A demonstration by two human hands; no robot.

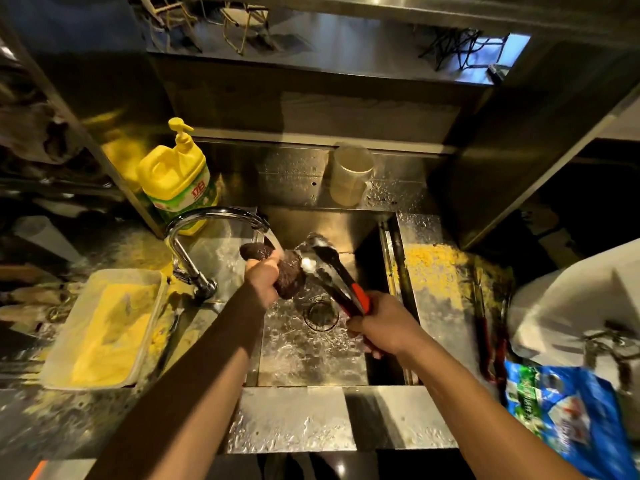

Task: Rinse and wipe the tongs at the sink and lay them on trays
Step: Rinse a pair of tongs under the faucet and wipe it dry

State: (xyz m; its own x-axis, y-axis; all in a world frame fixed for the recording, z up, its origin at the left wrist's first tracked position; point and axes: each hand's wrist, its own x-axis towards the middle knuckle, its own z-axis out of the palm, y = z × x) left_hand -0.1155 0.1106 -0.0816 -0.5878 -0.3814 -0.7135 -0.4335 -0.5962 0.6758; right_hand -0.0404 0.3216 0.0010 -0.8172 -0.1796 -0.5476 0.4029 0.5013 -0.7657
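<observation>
Over the steel sink (346, 216), my right hand (382, 327) grips a pair of metal tongs (332, 271) by their red handle end. The tongs point up and left toward the running water from the faucet (207, 220). My left hand (263, 278) holds a dark, wet cloth (287, 271) pressed against the tongs' tip, where there is white foam. More red-handled tongs (490, 337) lie on the wet counter right of the sink. A pale plastic tray (62, 362) with a yellow cloth inside sits to the left.
A yellow dish-soap pump bottle (176, 174) stands behind the faucet. A clear measuring jug (349, 174) sits on the back ledge. A blue printed bag (568, 410) and a white container (575, 306) are at the right. The drain (320, 315) lies under the tongs.
</observation>
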